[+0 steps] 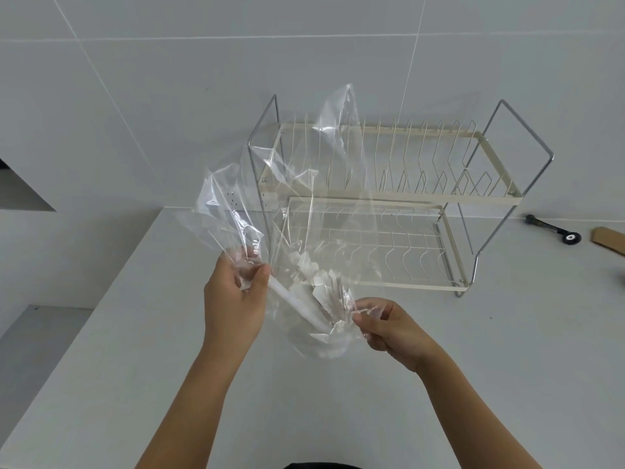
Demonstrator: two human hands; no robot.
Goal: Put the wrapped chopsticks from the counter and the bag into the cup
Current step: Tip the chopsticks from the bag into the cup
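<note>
Both hands hold a clear bag (pixel 287 204) above the tabletop (pixel 135 367), in front of the dish rack (pixel 406 198). The left hand (pixel 233 299) fingers pinch its film; the right hand (pixel 389 326) fingers pinch the other side. Wrapped chopsticks (pixel 304 299) lie inside, between the hands.

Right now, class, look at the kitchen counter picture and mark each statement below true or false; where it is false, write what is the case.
1. Both hands grip the clear plastic bag. True: the left hand and the right hand each pinch the film.
2. The wrapped chopsticks lie loose on the counter. False: they show through the bag's film, between the hands.
3. The dish rack is full of plates. False: both tiers hold nothing.
4. The rack stands against the tiled wall. True.
5. A black-handled tool lies right of the rack. True.
</note>
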